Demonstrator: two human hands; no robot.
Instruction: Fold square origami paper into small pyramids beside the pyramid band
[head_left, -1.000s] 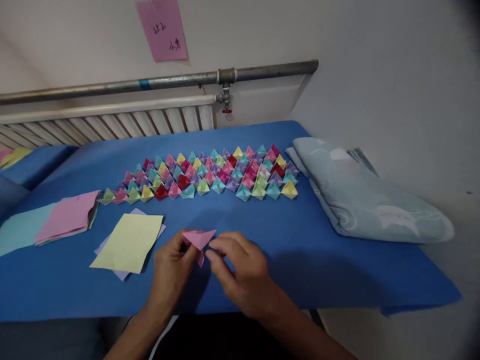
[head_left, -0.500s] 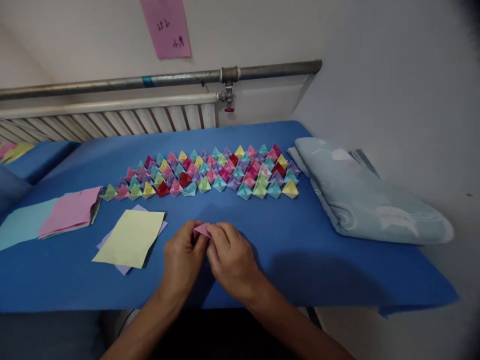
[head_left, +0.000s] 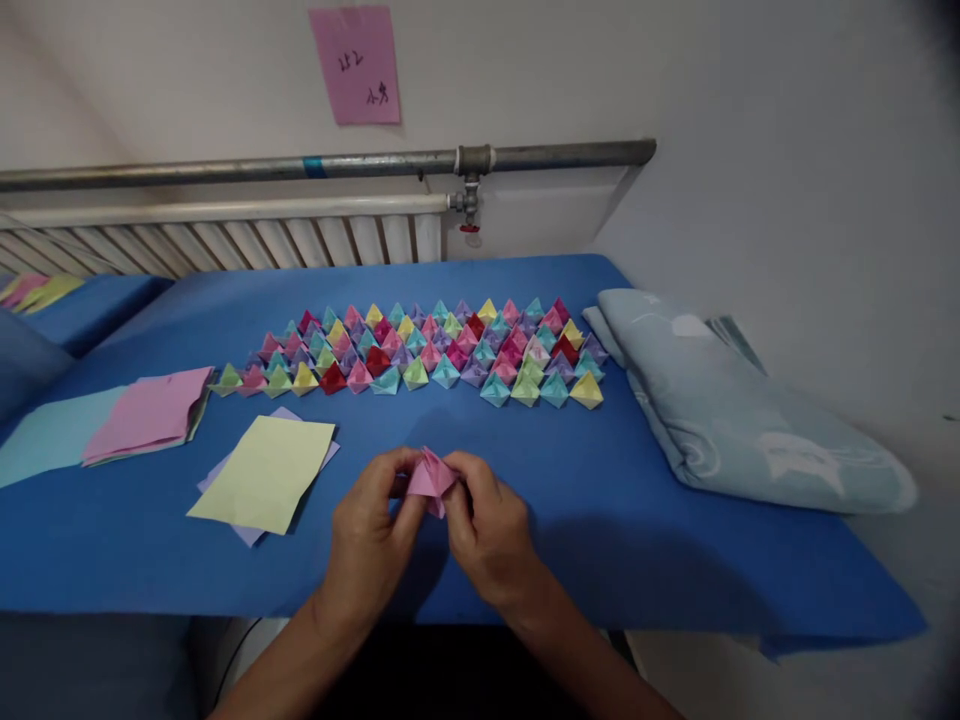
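Between my two hands is a pink origami paper boat [head_left: 432,477], its folded sides partly spread and a point rising in the middle. My left hand [head_left: 373,530] pinches its left side between thumb and fingers. The right side is pinched by my right hand [head_left: 489,525]. Beyond my hands, several rows of small folded paper boats [head_left: 415,373] in many colours stand on the blue cloth [head_left: 615,540]. To the left of my left hand, a yellow paper sheet [head_left: 266,475] lies over a purple sheet [head_left: 247,536].
Pink sheets [head_left: 146,418] and light blue sheets [head_left: 52,435] lie at the far left. A folded pale blue blanket [head_left: 750,420] rests on the right. Behind the cloth are a radiator [head_left: 300,240], a metal pipe [head_left: 225,173] and a pink note [head_left: 358,65] on the wall.
The pink paper has gone from a flat folded triangle to an opened-out boat shape. My hands have moved slightly apart around it. The head view has shifted a little.
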